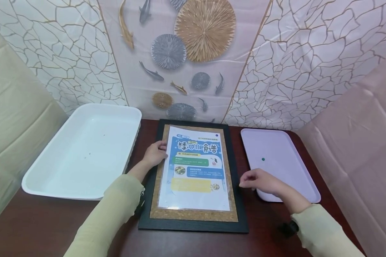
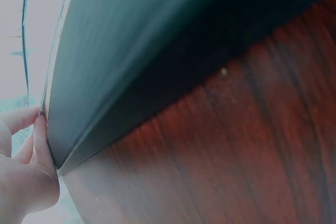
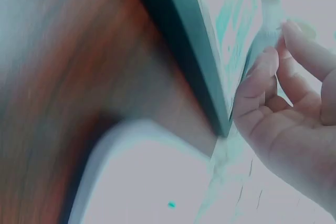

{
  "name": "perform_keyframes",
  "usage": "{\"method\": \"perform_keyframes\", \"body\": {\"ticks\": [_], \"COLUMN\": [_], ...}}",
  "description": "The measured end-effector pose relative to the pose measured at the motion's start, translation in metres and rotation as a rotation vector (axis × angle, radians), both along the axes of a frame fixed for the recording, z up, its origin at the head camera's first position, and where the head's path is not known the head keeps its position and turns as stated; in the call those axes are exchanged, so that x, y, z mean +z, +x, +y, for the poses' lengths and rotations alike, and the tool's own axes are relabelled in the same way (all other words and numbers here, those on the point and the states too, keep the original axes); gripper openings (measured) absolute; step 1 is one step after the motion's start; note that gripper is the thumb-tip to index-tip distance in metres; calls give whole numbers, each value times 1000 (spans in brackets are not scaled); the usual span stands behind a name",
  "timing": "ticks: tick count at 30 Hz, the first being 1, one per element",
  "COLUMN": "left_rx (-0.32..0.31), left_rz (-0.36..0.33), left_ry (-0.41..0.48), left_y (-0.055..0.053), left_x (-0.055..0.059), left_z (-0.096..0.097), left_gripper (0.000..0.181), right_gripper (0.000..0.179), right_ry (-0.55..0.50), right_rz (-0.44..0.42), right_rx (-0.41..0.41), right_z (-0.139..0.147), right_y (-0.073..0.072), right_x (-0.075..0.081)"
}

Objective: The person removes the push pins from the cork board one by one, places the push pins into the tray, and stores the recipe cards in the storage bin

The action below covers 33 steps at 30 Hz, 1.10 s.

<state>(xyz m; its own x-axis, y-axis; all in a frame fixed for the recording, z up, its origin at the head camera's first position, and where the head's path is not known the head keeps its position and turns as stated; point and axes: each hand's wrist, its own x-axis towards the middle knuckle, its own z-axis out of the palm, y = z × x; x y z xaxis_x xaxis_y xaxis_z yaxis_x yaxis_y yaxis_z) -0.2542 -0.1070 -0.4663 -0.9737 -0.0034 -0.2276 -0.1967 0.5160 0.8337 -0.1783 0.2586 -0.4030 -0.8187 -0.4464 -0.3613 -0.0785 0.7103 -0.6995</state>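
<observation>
A deep white plastic tray (image 1: 90,162) with rounded corners holds a few dark specks (image 1: 89,154) (too small to identify). To its right, the left hand (image 1: 155,153) has bent fingers touching the left edge of a glossy printed sheet (image 1: 194,167); whether they pinch it, I cannot tell. The sheet lies on grainy cork (image 1: 196,215) inside a black rectangular frame (image 1: 193,225), a round blue dot (image 1: 217,135) near its upper-right corner. Beside the frame's right edge, the right hand (image 1: 260,180) has thumb and fingertips drawn close (I cannot tell whether around something). Farther right, a shallow lilac tray (image 1: 281,153) holds one small green piece (image 1: 263,159).
</observation>
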Motion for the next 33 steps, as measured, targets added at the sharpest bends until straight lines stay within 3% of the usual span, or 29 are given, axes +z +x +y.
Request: {"method": "perform_keyframes", "body": {"ticks": [6, 18, 23, 33], "left_rx": [-2, 10, 2, -5], "left_rz": [3, 0, 3, 3], "left_ry": [-6, 7, 15, 12], "left_y": [1, -1, -1, -3], "left_x": [-1, -5, -6, -4], "left_z": [0, -3, -3, 0], "left_gripper": [54, 55, 56, 56], "right_gripper": [30, 35, 30, 25], "right_ry": [17, 155, 212, 228], "right_rz": [39, 19, 4, -4], "right_rx": [-184, -502, -572, -611], "right_z": [37, 91, 97, 100], "right_y": [-13, -50, -56, -59], "right_x": [-1, -26, -34, -46]}}
